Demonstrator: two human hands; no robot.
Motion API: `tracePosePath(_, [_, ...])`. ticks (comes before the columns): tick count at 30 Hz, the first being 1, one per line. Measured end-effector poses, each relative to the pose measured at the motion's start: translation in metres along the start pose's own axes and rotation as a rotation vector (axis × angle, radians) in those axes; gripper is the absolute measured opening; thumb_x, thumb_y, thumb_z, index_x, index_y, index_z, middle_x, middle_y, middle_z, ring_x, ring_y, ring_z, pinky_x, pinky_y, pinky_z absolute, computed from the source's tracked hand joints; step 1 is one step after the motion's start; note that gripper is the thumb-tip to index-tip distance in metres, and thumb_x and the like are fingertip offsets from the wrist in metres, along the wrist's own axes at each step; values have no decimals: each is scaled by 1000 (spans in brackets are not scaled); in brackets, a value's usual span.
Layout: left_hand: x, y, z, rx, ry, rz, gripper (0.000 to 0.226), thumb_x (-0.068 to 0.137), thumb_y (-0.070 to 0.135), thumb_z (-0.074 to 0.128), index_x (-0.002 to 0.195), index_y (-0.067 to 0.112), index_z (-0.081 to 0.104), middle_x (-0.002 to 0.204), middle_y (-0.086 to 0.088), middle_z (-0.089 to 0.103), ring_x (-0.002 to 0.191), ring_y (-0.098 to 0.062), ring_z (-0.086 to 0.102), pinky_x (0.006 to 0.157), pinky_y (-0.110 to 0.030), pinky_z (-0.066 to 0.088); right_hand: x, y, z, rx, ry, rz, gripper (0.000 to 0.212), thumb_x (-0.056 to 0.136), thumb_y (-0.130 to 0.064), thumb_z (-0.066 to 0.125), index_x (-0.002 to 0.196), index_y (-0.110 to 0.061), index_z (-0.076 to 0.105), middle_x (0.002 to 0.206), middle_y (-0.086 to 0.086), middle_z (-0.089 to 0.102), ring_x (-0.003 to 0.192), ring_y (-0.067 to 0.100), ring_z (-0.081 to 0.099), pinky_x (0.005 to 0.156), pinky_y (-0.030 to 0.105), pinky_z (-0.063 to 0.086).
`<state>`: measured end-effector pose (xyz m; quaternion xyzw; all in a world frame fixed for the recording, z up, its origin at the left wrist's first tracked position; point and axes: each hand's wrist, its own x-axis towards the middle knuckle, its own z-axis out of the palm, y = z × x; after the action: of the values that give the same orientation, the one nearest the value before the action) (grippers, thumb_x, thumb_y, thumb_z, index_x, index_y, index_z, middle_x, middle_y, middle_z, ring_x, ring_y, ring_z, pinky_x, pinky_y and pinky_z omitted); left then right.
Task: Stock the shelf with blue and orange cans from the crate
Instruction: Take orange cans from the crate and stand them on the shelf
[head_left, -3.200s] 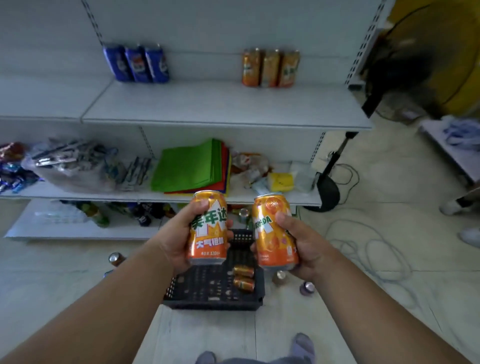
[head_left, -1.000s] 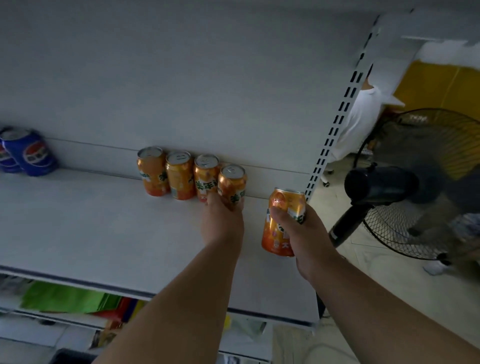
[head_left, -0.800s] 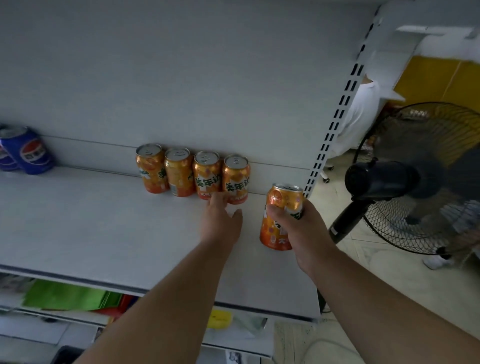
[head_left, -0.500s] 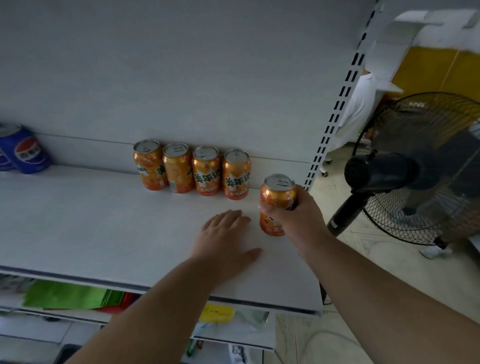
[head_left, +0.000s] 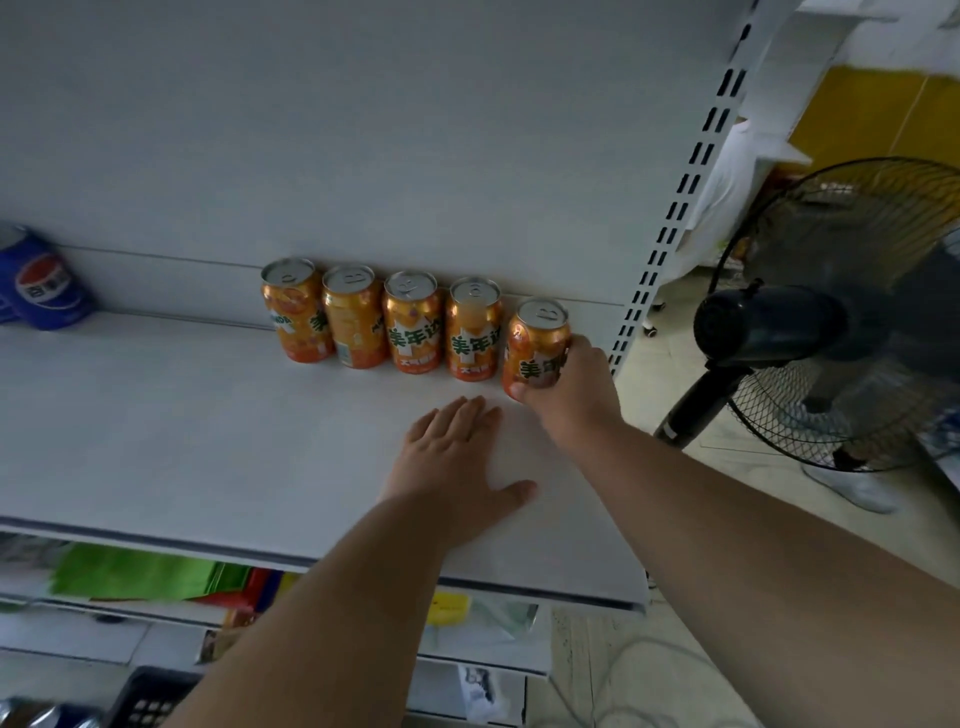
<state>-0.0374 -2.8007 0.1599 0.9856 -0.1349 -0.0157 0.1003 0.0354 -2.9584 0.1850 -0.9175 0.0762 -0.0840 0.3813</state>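
Several orange cans (head_left: 384, 322) stand in a row against the back wall of the white shelf (head_left: 208, 441). My right hand (head_left: 574, 395) grips the rightmost orange can (head_left: 537, 345), which stands upright at the right end of the row. My left hand (head_left: 462, 462) lies flat and open on the shelf board, just in front of the row, holding nothing. A blue can (head_left: 44, 286) stands at the far left against the back wall. A corner of the black crate (head_left: 145, 701) shows at the bottom left.
A black standing fan (head_left: 831, 322) is close to the shelf's right end. The slotted upright (head_left: 670, 208) marks the shelf's right edge. The lower shelf holds green and red sheets (head_left: 140, 574) and small packets. A person's white shoe (head_left: 852, 486) is on the floor at right.
My right hand has carried its orange can back to the wall and set it at the right end of the row. My left hand let go of its can and drew back flat on the shelf.
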Motion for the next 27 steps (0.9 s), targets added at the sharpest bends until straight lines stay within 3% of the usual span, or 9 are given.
tracePosePath(5, [1,0,1,2,15,-7,98,82,83,35,158,28,7,167,7,2,152,-14,1,121,-34,-2,16,2,3,-72,-37,12,66,66,-44,86,118,-15,58,115,6,62,103,27,64,86,40,54])
tracePosePath(12, [1,1,1,6,23,-11,97,82,83,35,158,28,9,167,7,4,152,-14,2,121,-34,-1,9,-9,-5,-70,-29,25,72,68,-45,85,123,-12,52,121,8,58,110,27,60,87,38,52])
tracePosePath(16, [-3,1,-2,-18,16,1,98,82,82,36,158,25,12,166,4,9,152,-16,5,122,-35,3,-43,-18,-29,-70,20,-68,74,74,-48,79,132,-16,45,127,5,49,116,23,52,92,36,48])
tracePosePath(19, [-6,1,-5,-52,31,14,95,82,79,40,156,22,22,162,1,23,149,-19,17,121,-37,13,-92,-28,-54,-138,56,-171,77,79,-49,74,139,-16,39,135,7,43,123,25,46,100,37,43])
tracePosePath(22, [-20,3,-13,-118,70,4,78,86,66,50,146,20,38,150,-2,41,139,-23,36,114,-39,29,-146,-41,-81,-208,47,-203,79,83,-51,69,144,-16,32,142,7,37,131,25,37,106,37,37])
tracePosePath(27, [-86,18,-29,-188,140,33,58,90,55,54,138,23,47,141,1,49,130,-22,44,106,-39,36,-214,-58,-119,-275,78,-244,77,85,-53,64,145,-15,32,139,8,39,126,26,41,106,40,37])
